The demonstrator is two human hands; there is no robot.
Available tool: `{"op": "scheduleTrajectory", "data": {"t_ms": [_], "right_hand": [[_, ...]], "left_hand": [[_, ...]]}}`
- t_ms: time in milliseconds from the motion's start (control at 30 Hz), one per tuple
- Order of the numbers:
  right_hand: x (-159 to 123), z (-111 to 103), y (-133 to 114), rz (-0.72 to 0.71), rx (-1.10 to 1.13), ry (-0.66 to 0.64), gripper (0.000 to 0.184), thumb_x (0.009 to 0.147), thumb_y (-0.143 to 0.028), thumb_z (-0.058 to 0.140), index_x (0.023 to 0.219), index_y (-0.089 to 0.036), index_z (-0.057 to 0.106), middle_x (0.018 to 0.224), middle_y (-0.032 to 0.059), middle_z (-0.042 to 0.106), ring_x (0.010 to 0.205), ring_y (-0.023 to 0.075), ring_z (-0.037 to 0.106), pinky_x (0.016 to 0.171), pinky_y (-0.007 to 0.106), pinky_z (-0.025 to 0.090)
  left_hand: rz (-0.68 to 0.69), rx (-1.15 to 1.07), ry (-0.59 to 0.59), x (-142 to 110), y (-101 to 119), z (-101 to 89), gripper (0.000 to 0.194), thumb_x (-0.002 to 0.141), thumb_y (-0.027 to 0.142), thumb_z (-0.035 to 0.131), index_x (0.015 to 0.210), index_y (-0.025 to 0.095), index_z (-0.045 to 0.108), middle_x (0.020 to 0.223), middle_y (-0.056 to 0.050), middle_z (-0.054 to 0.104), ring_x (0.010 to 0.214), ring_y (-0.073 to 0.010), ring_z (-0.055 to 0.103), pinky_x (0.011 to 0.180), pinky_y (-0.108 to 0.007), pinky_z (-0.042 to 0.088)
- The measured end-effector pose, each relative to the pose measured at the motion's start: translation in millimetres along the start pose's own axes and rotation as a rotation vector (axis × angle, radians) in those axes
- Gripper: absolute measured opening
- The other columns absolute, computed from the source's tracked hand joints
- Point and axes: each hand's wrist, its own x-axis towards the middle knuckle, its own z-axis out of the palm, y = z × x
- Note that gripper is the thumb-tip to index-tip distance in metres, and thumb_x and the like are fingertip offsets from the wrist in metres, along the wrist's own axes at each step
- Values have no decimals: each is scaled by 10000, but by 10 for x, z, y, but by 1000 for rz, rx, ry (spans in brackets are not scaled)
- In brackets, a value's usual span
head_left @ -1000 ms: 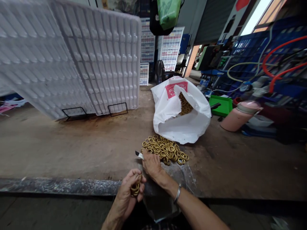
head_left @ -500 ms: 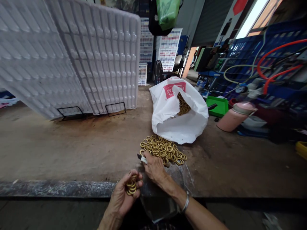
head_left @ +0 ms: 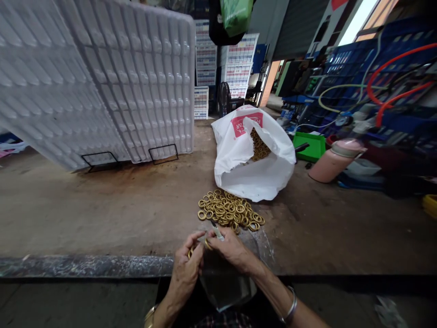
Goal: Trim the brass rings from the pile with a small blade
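Note:
Several brass-coloured rings (head_left: 190, 252) are held in the curled fingers of my left hand (head_left: 184, 269), partly hidden by them. My right hand (head_left: 230, 249) grips a small knife (head_left: 217, 232) with a pale handle and dark slanted tip, pointing up and left. A single brass ring (head_left: 207, 244) shows at my right fingertips, close against the left hand's fingers. Just beyond both hands, a loose pile of brass rings (head_left: 228, 210) lies on the workbench (head_left: 136, 218). Behind it, a white sack (head_left: 232, 157) lies with its torn mouth open and more rings inside.
Large ribbed plastic trays (head_left: 150, 86) stand upright at the left in black wire holders (head_left: 164, 155). To the right are a green tray (head_left: 310, 146), a pink bottle (head_left: 336, 160) and an orange hose (head_left: 373, 86). A clear plastic sheet (head_left: 228, 282) hangs over the bench's front edge.
My right hand has come back from the pile's edge to my left hand, now with a ring at its fingertips and the knife still held. My left hand has turned and closed further over its rings.

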Motion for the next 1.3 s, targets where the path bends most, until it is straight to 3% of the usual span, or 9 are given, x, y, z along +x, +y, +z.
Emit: {"op": "scheduleTrajectory", "data": {"t_ms": [67, 167, 300, 467, 600, 733, 867, 1067, 1300], "right_hand": [[-17, 11, 7, 11, 92, -60, 74, 674, -236, 496, 663, -166, 514, 563, -68, 391, 515, 64, 308, 477, 184, 259], [-30, 30, 38, 69, 209, -107, 51, 657, -224, 500, 656, -173, 498, 516, -87, 352, 451, 50, 253, 422, 182, 210], [-23, 50, 95, 146, 230, -116, 60, 633, -225, 511, 648, -180, 473, 480, -99, 322, 409, 44, 224, 378, 187, 152], [11, 53, 164, 130, 136, 9, 87, 675, -267, 474, 715, -192, 487, 467, -92, 376, 404, 56, 267, 394, 185, 196], [-7, 47, 152, -66, -82, 236, 154, 751, -329, 431, 693, -196, 483, 507, -65, 403, 478, 86, 359, 476, 203, 291], [-44, 94, 84, -202, -341, 231, 187, 771, -361, 452, 684, -196, 470, 588, -41, 448, 551, 104, 401, 521, 222, 299], [0, 129, 108, -200, -411, 232, 226, 786, -329, 408, 600, -201, 391, 543, -47, 396, 515, 99, 368, 496, 228, 269], [75, 106, 194, -175, -368, 230, 213, 784, -306, 389, 602, -197, 402, 545, -50, 396, 533, 100, 375, 513, 225, 291], [75, 132, 197, -172, -313, 207, 215, 793, -282, 371, 602, -194, 416, 547, -45, 432, 537, 102, 402, 524, 228, 307]], "left_hand": [[57, 87, -30, -6, 28, 3, 323, 770, 355, 548, 1011, 152, 619, 493, 41, 510, 430, -92, 451, 445, -197, 387], [138, 157, -58, -7, 30, -11, 273, 770, 329, 543, 947, 162, 666, 713, -40, 663, 653, -159, 591, 628, -247, 466], [207, 174, -66, 1, -32, -32, 266, 776, 316, 525, 944, 167, 668, 964, -81, 679, 897, -210, 597, 799, -291, 449], [155, 148, 53, 12, -62, -34, 252, 756, 342, 525, 846, 152, 665, 780, -56, 688, 710, -182, 606, 653, -261, 468], [203, 272, 129, 29, -46, -61, 207, 737, 314, 533, 785, 165, 668, 703, -31, 667, 661, -171, 583, 628, -251, 449], [250, 314, 97, 37, -37, -59, 178, 739, 277, 529, 765, 172, 670, 706, -22, 657, 677, -168, 570, 652, -247, 436], [167, 251, 26, 30, -35, -43, 183, 745, 304, 545, 725, 156, 650, 619, 4, 591, 581, -124, 506, 566, -214, 405], [-178, -85, -126, 15, -70, -69, 322, 764, 465, 529, 847, 157, 569, 555, 56, 453, 408, -52, 349, 371, -160, 274], [-195, -169, -207, 8, -23, -64, 292, 776, 450, 532, 730, 164, 494, 545, 65, 430, 400, -35, 329, 366, -145, 260]]}}
